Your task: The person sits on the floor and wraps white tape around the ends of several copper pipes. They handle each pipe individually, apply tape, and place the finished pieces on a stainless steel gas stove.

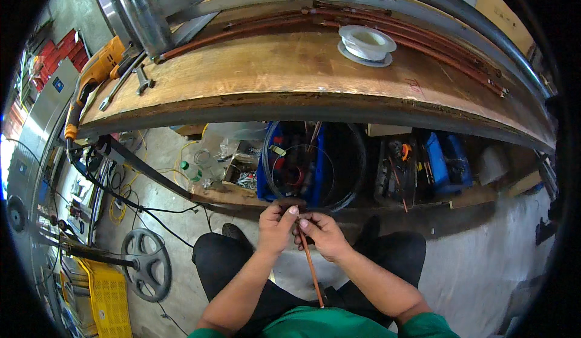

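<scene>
A slim copper-coloured rod (pixel 311 271) slants from my lap up to my two hands, its lower end near my green shirt. My right hand (pixel 325 236) is closed round its upper part, thumb and fingers pinching it. Close beside it, my left hand (pixel 276 228) is closed in a pinch at the rod's top end. Whatever lies between those left fingertips is too small to make out. A thin wire loop (pixel 332 168) shows just beyond my hands, against the dark gap under the bench; I cannot tell whether it reaches my fingers.
Ahead stands a wooden bench (pixel 260 65) with a white spool (pixel 367 44), copper-coloured rods (pixel 423 46), a wrench (pixel 144 81) and an orange power tool (pixel 100 65). Below are blue bins (pixel 448 162), a wire coil (pixel 361 168) and a bottle (pixel 191 171). Cables (pixel 163 210) cross the left floor.
</scene>
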Motion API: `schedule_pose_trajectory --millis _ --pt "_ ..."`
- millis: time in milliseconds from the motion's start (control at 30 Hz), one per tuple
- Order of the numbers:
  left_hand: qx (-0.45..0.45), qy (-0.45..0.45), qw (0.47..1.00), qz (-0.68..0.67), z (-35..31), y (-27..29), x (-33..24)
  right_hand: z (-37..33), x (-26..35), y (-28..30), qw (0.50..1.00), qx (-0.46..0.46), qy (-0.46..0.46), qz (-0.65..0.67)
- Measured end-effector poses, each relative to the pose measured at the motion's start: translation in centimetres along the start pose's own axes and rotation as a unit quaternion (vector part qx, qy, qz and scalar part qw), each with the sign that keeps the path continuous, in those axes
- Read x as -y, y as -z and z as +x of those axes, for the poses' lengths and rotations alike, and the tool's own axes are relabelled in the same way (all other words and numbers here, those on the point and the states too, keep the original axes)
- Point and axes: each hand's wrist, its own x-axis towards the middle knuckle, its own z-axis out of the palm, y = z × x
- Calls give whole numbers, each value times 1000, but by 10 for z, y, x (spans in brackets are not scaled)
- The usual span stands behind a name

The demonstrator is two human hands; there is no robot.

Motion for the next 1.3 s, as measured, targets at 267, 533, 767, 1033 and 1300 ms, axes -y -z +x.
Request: schedule_pose_trajectory --millis 267,533,767,1033,1300 --pt "164 74 982 57 -10 -4 26 5 8 18 992 -37 117 5" --pt "32 170 984 -43 -32 -39 46 5 14 19 986 -66 143 55" --pt "69 129 989 14 -37 -64 28 2 34 25 977 -106 172 73" --pt "13 65 991 116 -35 -96 47 6 48 40 962 -169 150 150" --pt "40 91 929 355 -21 -109 30 15 46 65 926 -190 173 276"
